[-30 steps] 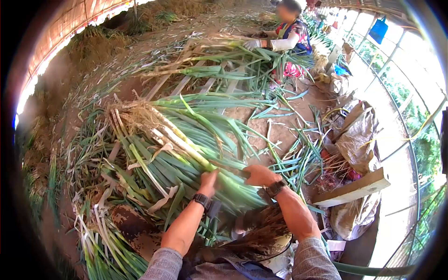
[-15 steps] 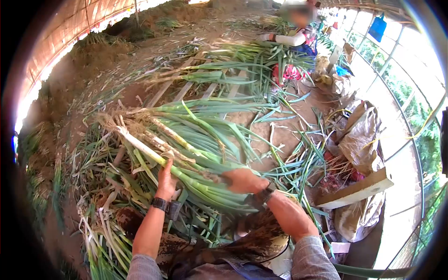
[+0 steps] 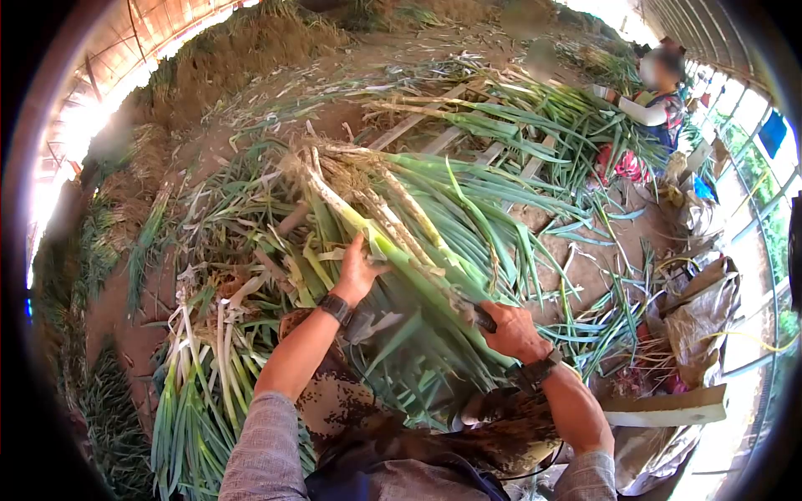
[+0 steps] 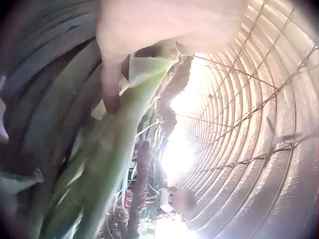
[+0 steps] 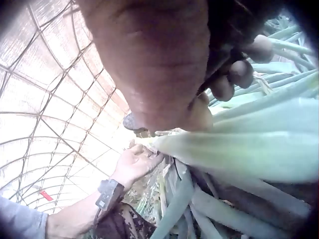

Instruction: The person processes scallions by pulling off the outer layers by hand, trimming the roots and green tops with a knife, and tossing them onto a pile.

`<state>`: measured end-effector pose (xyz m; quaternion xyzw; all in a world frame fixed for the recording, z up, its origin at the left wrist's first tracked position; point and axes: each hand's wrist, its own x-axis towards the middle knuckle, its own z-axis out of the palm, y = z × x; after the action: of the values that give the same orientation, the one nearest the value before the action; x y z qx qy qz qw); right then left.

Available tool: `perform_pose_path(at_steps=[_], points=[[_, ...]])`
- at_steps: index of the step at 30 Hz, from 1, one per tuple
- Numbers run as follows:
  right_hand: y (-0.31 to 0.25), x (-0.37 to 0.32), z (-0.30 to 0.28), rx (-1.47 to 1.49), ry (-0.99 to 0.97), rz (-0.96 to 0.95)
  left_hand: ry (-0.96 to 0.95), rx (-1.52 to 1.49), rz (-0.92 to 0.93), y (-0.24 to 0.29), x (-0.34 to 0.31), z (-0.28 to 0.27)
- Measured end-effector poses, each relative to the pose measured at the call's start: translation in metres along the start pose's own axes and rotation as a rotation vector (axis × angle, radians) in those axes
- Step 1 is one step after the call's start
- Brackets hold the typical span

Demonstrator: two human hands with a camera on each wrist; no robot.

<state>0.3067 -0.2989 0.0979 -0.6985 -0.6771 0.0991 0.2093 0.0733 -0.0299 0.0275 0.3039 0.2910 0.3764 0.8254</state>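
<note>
My left hand [image 3: 357, 275] grips a thick leek [image 3: 372, 236] along its pale stem, below the bushy roots. The left wrist view shows the stalk [image 4: 122, 124] beneath the thumb and fingers. My right hand [image 3: 516, 336] curls round a short dark tool [image 3: 484, 318] at the leafy part of the same leek. Its end sticks out of the fist towards the stalk, and its kind is mostly hidden by the fingers. Green leaves [image 5: 249, 142] fan out under the right hand in the right wrist view. Behind the held leek lies a pile of leeks [image 3: 468, 196], roots to the left.
Paler-stemmed leeks [image 3: 225, 359] lie in a bundle at the lower left. Wooden slats [image 3: 418, 129] carry more leeks farther off, where another person [image 3: 664, 113] sits. Crumpled sacks [image 3: 706, 313] and a pale beam [image 3: 668, 407] stand on the right. Loose leaves litter the ground.
My left hand has moved from the leaves up to the stem, and the leek now lies across in front of the pile. The head view has swung left.
</note>
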Motion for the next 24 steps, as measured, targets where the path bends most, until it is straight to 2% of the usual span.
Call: perform_pose_path(at_steps=[3, 5, 8, 10, 11, 12, 14, 18, 20, 21, 23, 24], points=[[-0.004, 0.012, 0.006, 0.016, -0.049, 0.054, 0.023, -0.009, -0.093, -0.012, 0.001, -0.004], [-0.007, 0.019, 0.005, 0.081, -0.108, 0.091, -0.044, -0.062, -0.111, -0.02, 0.003, -0.001], [-0.006, 0.03, 0.007, 0.082, -0.133, 0.099, 0.084, 0.019, -0.091, -0.033, 0.008, -0.007], [-0.003, 0.032, 0.002, 0.134, -0.108, 0.127, 0.081, 0.085, -0.095, -0.033, 0.005, -0.006], [0.0, 0.035, 0.003, 0.144, -0.107, 0.138, -0.044, 0.078, -0.07, -0.04, 0.008, -0.015], [0.005, 0.037, 0.01, 0.107, -0.145, 0.15, -0.079, 0.081, -0.089, -0.04, 0.007, -0.011], [0.004, 0.037, 0.01, 0.122, -0.16, 0.132, -0.101, 0.043, -0.185, -0.039, 0.008, -0.015], [-0.002, 0.041, 0.006, 0.183, -0.176, 0.086, -0.133, 0.087, -0.153, -0.047, 0.011, -0.027], [-0.002, 0.041, 0.007, 0.168, -0.183, 0.058, -0.028, 0.176, -0.154, -0.048, 0.011, -0.026], [0.002, 0.041, 0.009, 0.164, -0.175, 0.059, -0.035, 0.178, -0.152, -0.045, 0.01, -0.021], [0.01, 0.041, 0.013, 0.048, -0.231, 0.119, 0.063, 0.595, -0.13, -0.033, 0.0, -0.007], [0.013, 0.041, 0.013, 0.047, -0.227, 0.125, 0.086, 0.707, -0.056, -0.033, -0.007, 0.004]])
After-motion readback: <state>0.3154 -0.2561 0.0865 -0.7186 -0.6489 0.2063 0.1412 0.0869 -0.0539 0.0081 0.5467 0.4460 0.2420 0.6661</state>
